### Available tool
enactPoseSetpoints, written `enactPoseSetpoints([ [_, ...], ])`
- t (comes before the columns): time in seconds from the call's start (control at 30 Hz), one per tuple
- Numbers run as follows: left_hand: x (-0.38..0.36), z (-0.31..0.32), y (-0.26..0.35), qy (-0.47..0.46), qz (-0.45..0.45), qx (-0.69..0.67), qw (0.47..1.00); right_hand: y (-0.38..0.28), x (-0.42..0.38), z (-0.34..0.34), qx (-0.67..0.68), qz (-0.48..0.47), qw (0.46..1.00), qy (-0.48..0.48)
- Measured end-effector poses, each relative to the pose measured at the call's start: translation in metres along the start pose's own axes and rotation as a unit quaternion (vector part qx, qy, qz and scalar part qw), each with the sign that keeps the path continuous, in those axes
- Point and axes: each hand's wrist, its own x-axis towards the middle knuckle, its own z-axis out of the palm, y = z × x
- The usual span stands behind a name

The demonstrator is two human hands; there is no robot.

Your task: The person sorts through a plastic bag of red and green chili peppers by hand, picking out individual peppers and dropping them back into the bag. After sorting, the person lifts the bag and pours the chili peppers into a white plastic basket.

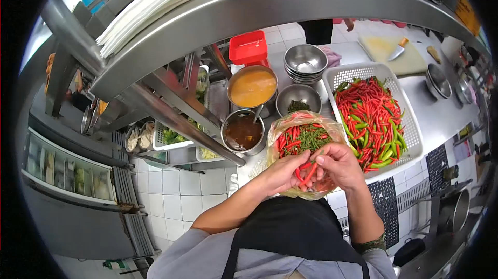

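Above the plastic bag point(338, 126), my left hand point(284, 174) is closed on a few red chili peppers point(306, 174) that hang below the fingers. My right hand point(340, 164) pinches at the stem end of a chili, its fingertips close beside the left thumb; a bit of green shows there. Inside the bag lie red chilies point(291, 139) and a heap of thin green stems point(314, 140). Just right of the bag stands a white perforated basket point(413, 128) full of red and green chilies point(368, 118).
Left of the bag are a pot of orange liquid point(253, 88) and a pot of dark liquid point(242, 133). Behind it stand a steel bowl point(290, 92) and stacked bowls point(306, 59). A knife point(398, 50) lies on a cutting board point(376, 45). A steel shelf point(290, 1) crosses overhead.
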Motion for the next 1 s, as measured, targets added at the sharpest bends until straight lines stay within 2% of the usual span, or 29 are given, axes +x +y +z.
enactPoseSetpoints([
  [0.07, 0.000, -0.005, -0.004, -0.021, -0.031, 0.036, 0.999, -0.002, -0.001, -0.002, -0.073, -0.019, 0.997, 0.016],
  [0.13, -0.001, 0.001, -0.004, 0.009, -0.036, 0.042, 0.998, -0.001, -0.002, -0.005, -0.176, -0.032, 0.982, 0.053],
  [0.17, 0.000, 0.000, -0.006, 0.017, -0.034, 0.046, 0.998, -0.003, -0.004, -0.004, -0.144, -0.012, 0.989, 0.030],
  [0.3, -0.001, 0.009, -0.003, 0.060, -0.059, 0.027, 0.996, 0.006, -0.003, -0.009, -0.169, 0.008, 0.985, 0.020],
  [0.33, -0.002, 0.009, -0.003, 0.062, -0.057, 0.031, 0.996, 0.007, -0.004, -0.010, -0.230, -0.018, 0.973, 0.028],
  [0.4, -0.004, 0.008, -0.004, 0.065, -0.052, 0.041, 0.996, 0.010, -0.005, -0.008, -0.347, -0.069, 0.934, 0.043],
  [0.47, -0.003, 0.010, -0.003, 0.113, -0.041, 0.035, 0.992, 0.014, -0.002, 0.006, -0.503, -0.227, 0.830, 0.078],
  [0.5, -0.003, 0.010, -0.004, 0.137, -0.036, 0.032, 0.989, 0.017, 0.000, 0.013, -0.571, -0.301, 0.758, 0.093],
  [0.63, -0.003, 0.011, -0.002, 0.146, -0.010, 0.002, 0.989, 0.020, 0.007, 0.019, -0.575, -0.317, 0.743, 0.131],
  [0.7, -0.005, 0.011, 0.003, 0.138, 0.011, 0.001, 0.990, 0.010, 0.014, 0.012, -0.563, -0.271, 0.759, 0.183],
  [0.77, -0.012, -0.007, 0.013, 0.052, 0.028, -0.110, 0.992, 0.002, 0.019, 0.002, -0.555, -0.215, 0.772, 0.225],
  [0.83, -0.024, -0.030, 0.018, -0.050, 0.056, -0.198, 0.977, -0.003, 0.013, 0.005, -0.566, -0.188, 0.774, 0.213],
  [0.87, -0.028, -0.032, 0.019, -0.036, 0.069, -0.229, 0.970, -0.006, 0.011, 0.006, -0.571, -0.176, 0.774, 0.207],
  [0.93, -0.039, -0.033, 0.019, -0.008, 0.096, -0.291, 0.952, -0.003, 0.010, 0.009, -0.586, -0.111, 0.797, 0.100],
  [0.97, -0.040, -0.040, 0.015, -0.039, 0.092, -0.334, 0.937, -0.001, 0.008, 0.012, -0.590, -0.078, 0.803, 0.045],
  [1.0, -0.039, -0.039, 0.012, -0.013, 0.088, -0.346, 0.934, 0.000, 0.006, 0.014, -0.594, -0.046, 0.803, -0.006],
])
